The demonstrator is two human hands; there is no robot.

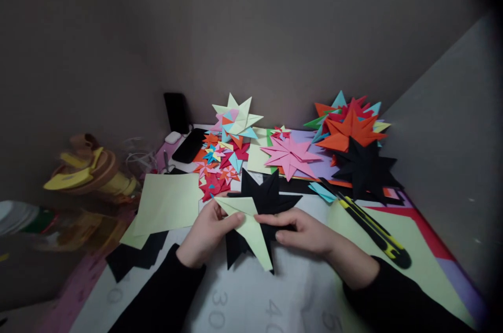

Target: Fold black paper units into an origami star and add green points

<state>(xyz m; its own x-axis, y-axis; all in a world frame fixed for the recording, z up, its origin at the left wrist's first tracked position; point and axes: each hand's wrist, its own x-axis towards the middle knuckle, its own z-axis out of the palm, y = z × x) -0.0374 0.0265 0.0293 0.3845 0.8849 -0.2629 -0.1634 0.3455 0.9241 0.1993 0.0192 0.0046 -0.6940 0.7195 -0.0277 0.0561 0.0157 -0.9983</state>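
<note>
A pale yellow-green folded paper piece [251, 231] lies over a black paper star [262, 191] in front of me. My left hand [214, 228] pinches the folded piece at its left side, the thumb on top and the other fingers behind it. With the index finger stretched out, my right hand [302, 228] touches the folded piece's right edge. Its thumb is apart from that finger, and its remaining fingers are curled over the star's right side. Whether the folded piece and the star are joined I cannot tell.
Several small folded stars [220, 160] are heaped at the back left, beside a phone [189, 145]. A pink star [291, 156] lies at the back, and bigger stars [349, 129] are piled right. A utility knife [375, 231] rests on paper. Pale sheets [168, 202] lie left.
</note>
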